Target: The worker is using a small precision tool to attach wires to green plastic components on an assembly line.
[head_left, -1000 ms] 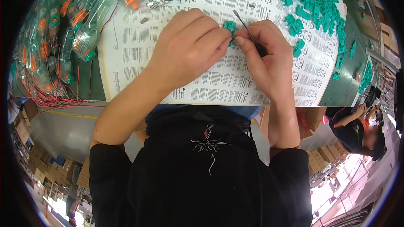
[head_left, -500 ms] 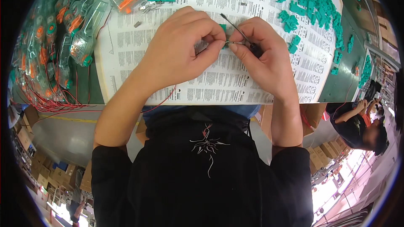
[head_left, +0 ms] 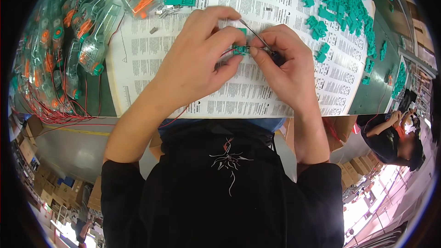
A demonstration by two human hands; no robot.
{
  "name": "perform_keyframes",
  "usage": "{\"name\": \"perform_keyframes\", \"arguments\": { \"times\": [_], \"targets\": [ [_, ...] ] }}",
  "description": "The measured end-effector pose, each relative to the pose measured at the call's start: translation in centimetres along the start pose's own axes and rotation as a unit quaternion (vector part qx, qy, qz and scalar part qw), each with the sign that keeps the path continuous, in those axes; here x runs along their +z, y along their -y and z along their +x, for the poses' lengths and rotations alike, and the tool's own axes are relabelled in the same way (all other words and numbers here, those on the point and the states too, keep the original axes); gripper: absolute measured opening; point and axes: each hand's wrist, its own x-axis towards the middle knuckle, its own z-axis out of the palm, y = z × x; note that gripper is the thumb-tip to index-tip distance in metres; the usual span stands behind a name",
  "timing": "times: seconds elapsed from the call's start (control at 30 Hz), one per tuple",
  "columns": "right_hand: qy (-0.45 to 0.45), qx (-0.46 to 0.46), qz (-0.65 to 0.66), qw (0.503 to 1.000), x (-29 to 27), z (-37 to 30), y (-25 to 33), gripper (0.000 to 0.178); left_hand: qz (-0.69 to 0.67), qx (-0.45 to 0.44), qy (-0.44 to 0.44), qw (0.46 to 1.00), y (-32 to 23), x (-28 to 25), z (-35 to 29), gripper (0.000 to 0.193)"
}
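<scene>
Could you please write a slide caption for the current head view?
Over a printed sheet, the left hand holds a green part while the right hand grips a tool.

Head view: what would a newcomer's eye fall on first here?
Probably the heap of green parts at the upper right. Next, the clear-and-orange casings crowding the upper left, red wires trailing below. Near upper centre, the left hand holds a small green part beside the right hand, which has a thin-shafted tool.
</scene>
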Motion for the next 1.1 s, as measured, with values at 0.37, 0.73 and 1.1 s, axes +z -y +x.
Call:
{"name": "perform_keyframes", "arguments": {
  "times": [0.37,0.73,1.1],
  "targets": [
    [0.056,-0.003,-0.032,0.998,-0.9,0.7,0.4,0.012,-0.013,0.002,0.013,1.000,0.9,0.2,0.2,0.028],
    [0.060,0.007,-0.094,0.994,-1.1,0.6,1.0,0.010,-0.002,-0.002,0.026,1.000,0.9,-0.1,0.1,0.027],
    [0.019,-0.071,-0.064,0.995,-0.7,0.7,-0.4,0.009,-0.001,0.005,0.027,1.000,0.9,-0.1,0.2,0.027]
  ]
}}
